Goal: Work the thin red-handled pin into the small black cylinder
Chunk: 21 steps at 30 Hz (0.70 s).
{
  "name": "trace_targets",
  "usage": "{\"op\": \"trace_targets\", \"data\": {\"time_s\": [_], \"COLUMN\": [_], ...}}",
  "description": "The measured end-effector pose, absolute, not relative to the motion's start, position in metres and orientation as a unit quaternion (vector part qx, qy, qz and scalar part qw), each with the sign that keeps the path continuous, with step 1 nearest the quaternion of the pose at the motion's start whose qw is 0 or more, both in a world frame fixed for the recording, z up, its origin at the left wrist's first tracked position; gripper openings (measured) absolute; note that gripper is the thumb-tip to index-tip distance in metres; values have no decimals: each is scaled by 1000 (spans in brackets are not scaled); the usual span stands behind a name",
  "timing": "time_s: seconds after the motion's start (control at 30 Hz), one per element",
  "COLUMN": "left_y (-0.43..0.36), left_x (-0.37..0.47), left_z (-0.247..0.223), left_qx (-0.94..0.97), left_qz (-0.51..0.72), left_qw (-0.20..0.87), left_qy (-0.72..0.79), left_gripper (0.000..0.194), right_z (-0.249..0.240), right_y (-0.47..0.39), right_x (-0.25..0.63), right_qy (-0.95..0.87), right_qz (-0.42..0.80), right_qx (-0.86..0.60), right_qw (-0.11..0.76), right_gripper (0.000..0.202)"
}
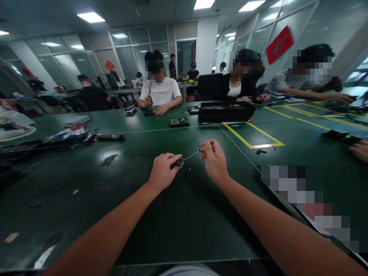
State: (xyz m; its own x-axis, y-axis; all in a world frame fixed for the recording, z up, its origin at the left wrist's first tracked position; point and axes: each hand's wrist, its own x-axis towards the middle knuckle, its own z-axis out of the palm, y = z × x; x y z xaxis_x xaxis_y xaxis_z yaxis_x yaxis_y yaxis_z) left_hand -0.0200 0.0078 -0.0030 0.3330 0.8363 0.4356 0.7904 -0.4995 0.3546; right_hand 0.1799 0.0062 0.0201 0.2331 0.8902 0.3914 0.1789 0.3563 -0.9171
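Observation:
My left hand is closed round a short black cylinder whose open, ring-like end faces right. In my right hand is a screwdriver with a reddish-amber handle, pinched between thumb and fingers. Its thin metal shaft points down and left, the tip close to the cylinder's end; whether it touches I cannot tell. A tiny light-coloured piece lies on the green tabletop just below the shaft.
Beyond my hands lie a circuit-board device and a long black tray. A dark cylindrical tool and red-handled scissors are at left. Yellow tape marks the table at right. Several co-workers sit across and beside the table.

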Motion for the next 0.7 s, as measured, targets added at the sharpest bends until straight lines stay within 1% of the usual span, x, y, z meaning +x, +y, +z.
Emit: {"op": "trace_targets", "data": {"time_s": [0.13, 0.27, 0.33, 0.5, 0.7], "left_y": [8, 8, 8, 3, -5], "left_x": [-21, -20, -19, -17, -7], "left_z": [-2, -1, -1, -2, -1], "left_qx": [800, 777, 775, 799, 836], "left_qz": [312, 366, 371, 335, 240], "left_qw": [73, 115, 128, 165, 144], "left_qy": [507, 499, 495, 471, 473], "left_gripper": [38, 30, 31, 48, 49], "right_z": [20, 19, 20, 23, 25], "right_y": [5, 6, 6, 4, 4], "right_x": [181, 183, 183, 183, 184], "right_qy": [-567, -565, -564, -563, -559], "right_qz": [262, 245, 244, 243, 243], "right_qx": [-503, -499, -496, -496, -496], "right_qw": [597, 609, 613, 615, 619], "right_gripper": [29, 29, 29, 28, 29]}}
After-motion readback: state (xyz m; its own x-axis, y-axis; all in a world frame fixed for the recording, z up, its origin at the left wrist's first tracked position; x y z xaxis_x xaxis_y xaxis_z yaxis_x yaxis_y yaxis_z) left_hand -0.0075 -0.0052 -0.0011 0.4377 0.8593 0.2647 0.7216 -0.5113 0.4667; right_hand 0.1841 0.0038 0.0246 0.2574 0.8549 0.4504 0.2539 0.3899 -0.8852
